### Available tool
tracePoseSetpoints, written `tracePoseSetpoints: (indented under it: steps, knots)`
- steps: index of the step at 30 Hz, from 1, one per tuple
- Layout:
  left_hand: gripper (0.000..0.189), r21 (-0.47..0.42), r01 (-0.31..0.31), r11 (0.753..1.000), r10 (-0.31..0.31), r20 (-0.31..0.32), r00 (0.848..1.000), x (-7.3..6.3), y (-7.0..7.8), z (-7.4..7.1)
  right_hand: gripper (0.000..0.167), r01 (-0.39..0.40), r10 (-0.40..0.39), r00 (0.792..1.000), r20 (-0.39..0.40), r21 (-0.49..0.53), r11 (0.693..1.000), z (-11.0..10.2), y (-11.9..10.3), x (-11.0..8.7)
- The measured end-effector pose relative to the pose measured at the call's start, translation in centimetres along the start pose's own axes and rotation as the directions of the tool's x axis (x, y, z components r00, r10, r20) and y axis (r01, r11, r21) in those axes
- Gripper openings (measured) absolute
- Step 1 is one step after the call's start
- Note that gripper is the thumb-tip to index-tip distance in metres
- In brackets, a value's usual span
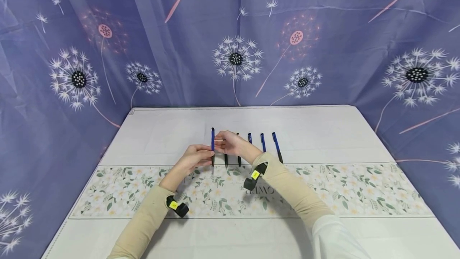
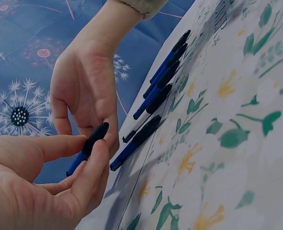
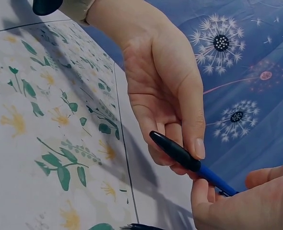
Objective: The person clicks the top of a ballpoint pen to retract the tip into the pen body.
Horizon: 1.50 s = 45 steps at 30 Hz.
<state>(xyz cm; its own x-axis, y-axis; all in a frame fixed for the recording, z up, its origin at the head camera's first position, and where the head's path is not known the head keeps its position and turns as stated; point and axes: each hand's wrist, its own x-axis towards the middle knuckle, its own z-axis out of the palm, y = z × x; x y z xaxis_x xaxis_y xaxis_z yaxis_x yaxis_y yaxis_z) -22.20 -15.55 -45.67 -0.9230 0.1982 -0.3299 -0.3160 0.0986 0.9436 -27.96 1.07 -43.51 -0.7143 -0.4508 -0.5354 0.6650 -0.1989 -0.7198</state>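
A blue pen with a black grip (image 1: 213, 141) stands out at the left end of a row of similar pens. My left hand (image 1: 197, 157) pinches its black grip end between thumb and fingers, seen closely in the left wrist view. From the other side my right hand (image 1: 231, 142) reaches in, its fingers by the blue upper part. In the right wrist view that hand (image 3: 256, 201) lies beside the blue barrel (image 3: 216, 179), fingers loosely extended, and covers the pen's far end. Whether those fingers press on the barrel is hard to see.
Several more blue pens, such as the rightmost pen (image 1: 277, 147), lie side by side on the white table (image 1: 323, 131). A floral strip (image 1: 341, 187) runs across the tabletop. Purple dandelion-print curtains (image 1: 179, 59) enclose the back and sides.
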Motion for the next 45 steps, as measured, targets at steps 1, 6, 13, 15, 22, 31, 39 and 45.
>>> tracePoseSetpoints:
  steps: [1,6,13,15,22,31,39,45]
  knots:
    - [0.039,-0.002,0.002,1.0,-0.002,-0.004,1.0,0.05,0.01,-0.02,0.014,-0.002,0.002,1.0,0.002,0.006,1.0,0.01,-0.01,0.0]
    - [0.039,0.019,-0.005,1.0,0.005,-0.012,1.0,0.03,0.21,-0.2,0.025,-0.003,0.003,1.0,0.01,0.021,1.0,-0.01,-0.06,0.08]
    - [0.039,0.029,-0.006,1.0,0.007,-0.037,0.999,0.04,0.26,-0.43,0.041,-0.016,0.015,0.999,0.031,0.03,0.999,0.1,0.08,0.39]
    - [0.04,0.032,-0.003,0.999,0.005,-0.046,0.999,0.04,0.26,-0.53,0.043,-0.018,0.017,0.999,0.036,0.032,0.999,0.13,0.12,0.45]
    - [0.037,0.04,0.006,0.999,-0.002,-0.095,0.995,0.0,0.3,-0.79,0.044,-0.019,0.018,0.999,0.031,0.032,0.999,0.26,0.2,0.62]
    - [0.033,0.06,0.002,0.998,0.004,-0.095,0.995,-0.06,0.07,-0.86,0.045,-0.035,0.033,0.999,0.038,0.04,0.999,0.31,0.5,0.63]
    - [0.034,0.095,-0.002,0.995,0.012,-0.106,0.994,-0.05,0.12,-0.85,0.044,-0.022,0.022,0.999,0.034,0.013,1.0,0.5,0.54,0.33]
    - [0.035,0.12,0.0,0.993,0.015,-0.119,0.993,-0.08,0.14,-0.83,0.044,-0.014,0.014,0.999,0.035,-0.013,1.0,0.63,0.65,0.2]
